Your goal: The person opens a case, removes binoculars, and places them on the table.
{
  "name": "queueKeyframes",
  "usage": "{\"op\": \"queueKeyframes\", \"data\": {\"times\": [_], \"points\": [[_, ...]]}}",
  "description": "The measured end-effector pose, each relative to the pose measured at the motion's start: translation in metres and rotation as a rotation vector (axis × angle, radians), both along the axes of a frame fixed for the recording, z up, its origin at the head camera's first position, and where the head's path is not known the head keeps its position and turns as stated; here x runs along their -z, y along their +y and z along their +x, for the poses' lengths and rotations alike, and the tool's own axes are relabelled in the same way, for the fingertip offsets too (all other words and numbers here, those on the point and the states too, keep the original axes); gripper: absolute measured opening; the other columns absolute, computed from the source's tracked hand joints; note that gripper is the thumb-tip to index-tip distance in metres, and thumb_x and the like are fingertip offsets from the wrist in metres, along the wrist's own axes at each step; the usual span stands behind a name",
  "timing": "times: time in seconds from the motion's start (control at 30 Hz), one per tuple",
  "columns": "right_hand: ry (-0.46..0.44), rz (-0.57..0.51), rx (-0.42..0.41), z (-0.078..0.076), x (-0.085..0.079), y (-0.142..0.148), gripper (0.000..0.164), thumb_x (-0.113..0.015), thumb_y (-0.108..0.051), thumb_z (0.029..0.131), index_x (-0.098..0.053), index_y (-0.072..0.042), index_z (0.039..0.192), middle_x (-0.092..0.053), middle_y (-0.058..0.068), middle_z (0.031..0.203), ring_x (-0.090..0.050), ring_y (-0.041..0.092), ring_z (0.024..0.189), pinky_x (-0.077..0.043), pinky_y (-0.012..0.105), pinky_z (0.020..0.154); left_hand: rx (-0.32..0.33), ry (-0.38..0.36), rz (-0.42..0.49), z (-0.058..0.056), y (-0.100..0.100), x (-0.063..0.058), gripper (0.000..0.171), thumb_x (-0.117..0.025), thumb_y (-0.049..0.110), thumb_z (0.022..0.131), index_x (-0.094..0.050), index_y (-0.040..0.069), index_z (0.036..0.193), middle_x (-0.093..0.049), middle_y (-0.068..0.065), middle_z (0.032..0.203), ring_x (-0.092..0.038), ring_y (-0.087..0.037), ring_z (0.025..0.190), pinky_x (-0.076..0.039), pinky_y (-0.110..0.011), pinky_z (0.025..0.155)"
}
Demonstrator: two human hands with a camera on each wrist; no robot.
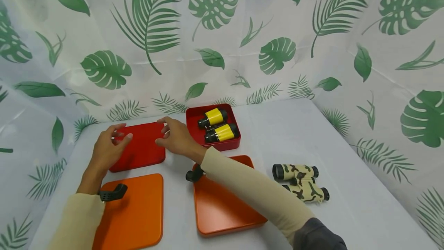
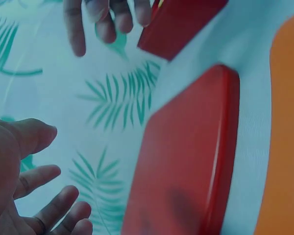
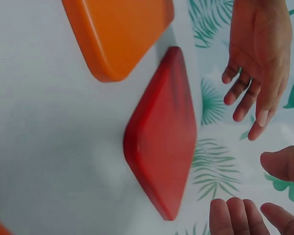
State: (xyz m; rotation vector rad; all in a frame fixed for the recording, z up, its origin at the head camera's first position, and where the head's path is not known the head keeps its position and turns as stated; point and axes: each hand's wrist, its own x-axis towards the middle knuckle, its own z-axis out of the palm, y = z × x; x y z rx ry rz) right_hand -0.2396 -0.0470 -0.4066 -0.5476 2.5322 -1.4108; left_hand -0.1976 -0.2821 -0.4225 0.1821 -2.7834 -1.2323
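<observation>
A flat red lid lies on the white table, left of centre. My left hand hovers over its left edge, fingers spread and loosely bent around nothing. Over the lid's right side hangs my right hand, its fingers also parted and holding nothing. Both wrist views show air between the hands and the red lid. Just right of my right hand, a red box holds a pair of yellow and black binoculars.
An orange lid lies nearest me on the left. An orange box stands at the middle front, partly under my right forearm. Camouflage binoculars rest on the table to the right. A leaf-print curtain closes off the back.
</observation>
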Motion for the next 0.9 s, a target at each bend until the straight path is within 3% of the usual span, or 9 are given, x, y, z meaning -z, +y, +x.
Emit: {"op": "queueKeyframes", "data": {"times": [0.1,0.23,0.7,0.9], "points": [[0.016,-0.026,-0.005,0.000,-0.003,0.009,0.059,-0.081,-0.019,0.096,-0.055,-0.020,0.150,-0.069,0.010,0.128,-0.063,0.011,0.100,-0.059,0.020,0.076,0.027,0.022,-0.005,0.001,0.013,-0.005,0.065,-0.057,0.038,0.110,-0.035,0.013,0.166,-0.049,-0.029,0.149,-0.051,-0.045,0.126,-0.058,-0.057,0.096],[0.043,-0.073,-0.006,0.001,-0.006,0.023,0.055,-0.079,-0.018,0.097,-0.057,-0.018,0.148,-0.070,0.008,0.123,-0.066,0.013,0.099,-0.060,0.020,0.078,0.062,0.047,-0.002,0.002,0.030,-0.010,0.065,-0.059,0.036,0.109,-0.036,0.013,0.165,-0.050,-0.029,0.148,-0.052,-0.047,0.129,-0.054,-0.065,0.102],[0.141,-0.048,0.096,-0.014,-0.006,0.066,0.048,-0.081,-0.021,0.096,-0.063,-0.022,0.141,-0.071,0.000,0.110,-0.065,0.014,0.098,-0.061,0.024,0.086,0.168,0.084,0.089,-0.004,0.078,-0.015,0.057,-0.061,0.037,0.108,-0.046,0.018,0.160,-0.059,-0.020,0.141,-0.057,-0.039,0.127,-0.054,-0.060,0.105],[0.108,-0.047,0.120,-0.019,-0.007,0.084,0.050,-0.080,-0.021,0.096,-0.061,-0.017,0.142,-0.070,0.003,0.115,-0.065,0.018,0.103,-0.062,0.029,0.090,0.193,0.095,0.114,-0.009,0.093,-0.013,0.054,-0.064,0.035,0.107,-0.050,0.019,0.157,-0.063,-0.017,0.138,-0.059,-0.036,0.126,-0.055,-0.057,0.104]]}}
